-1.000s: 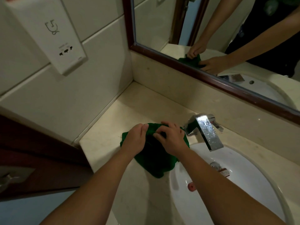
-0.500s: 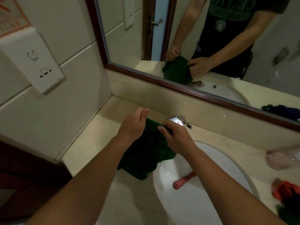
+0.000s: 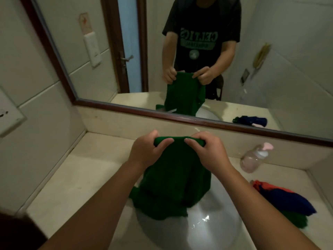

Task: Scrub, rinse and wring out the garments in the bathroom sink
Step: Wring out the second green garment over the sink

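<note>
Head view: a beige stone table (image 3: 86,177) runs below a wood-framed wall mirror (image 3: 288,69), and a white oval sink (image 3: 212,231) is set into the near part of the table. A dark green cloth garment (image 3: 176,177) hangs over the sink from its top edge, with its lower folds bunched on the left rim and in the basin. On the table to the right lies a pile of blue, orange and green garments (image 3: 286,199). Beyond the pile, a clear plastic pump bottle with a pink top (image 3: 252,157) lies on its side.

The garment looks lifted out to drain, so the step is probably between rinsing and wringing, though the tap is hidden behind the cloth. Next, the hanging cloth would need gathering into a roll and twisting over the basin, so that the water falls inside.

The left hand (image 3: 144,152) and right hand (image 3: 209,150) are raised side by side, forearms reaching forward. The fingers (image 3: 193,140) and thumbs of both curl over the top hem and pinch it.
</note>
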